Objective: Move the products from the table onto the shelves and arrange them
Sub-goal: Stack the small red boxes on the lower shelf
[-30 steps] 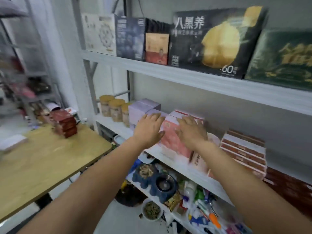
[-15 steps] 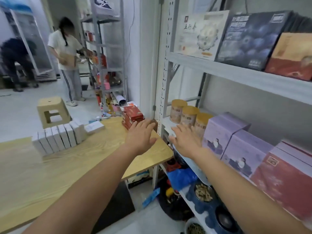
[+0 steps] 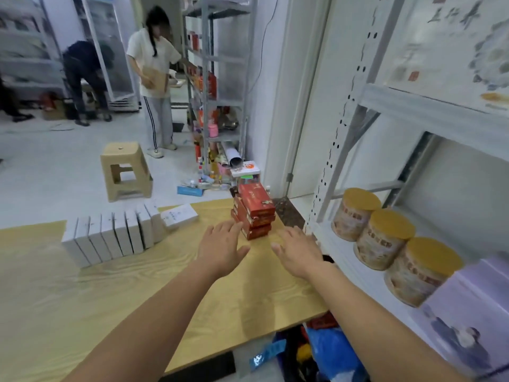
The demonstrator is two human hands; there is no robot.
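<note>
Hands out, palms down: that is how you are over the wooden bench [image 3: 124,299]. Your left hand [image 3: 223,249] is flat, with its fingers straight and a little spread. It holds nothing. Its fingertips are just beside the bottom of the stack of red boxes [image 3: 254,213], which sits at 1 o'clock from that hand. You cannot tell if they touch it. Your right hand [image 3: 297,255] is flat too, fingers straight, thumb sticking out toward 9 o'clock. It holds nothing. The red stack is at 11 o'clock from it, a little apart.

The red boxes are piled near the far right corner of the bench, and the top ones are turned a bit. At 9 o'clock from your left hand, well apart, a row of white boxes [image 3: 110,238] stands on edge. One more white box [image 3: 179,216] lies flat at the far end of that row.

At 3 o'clock from your right hand is the shelf [image 3: 366,285]. Three round jars [image 3: 382,238] with yellow lids stand on it in a line, and a purple box [image 3: 468,312] comes next, at 4 o'clock.

A tan stool [image 3: 125,169] stands on the floor at 11 o'clock.
</note>
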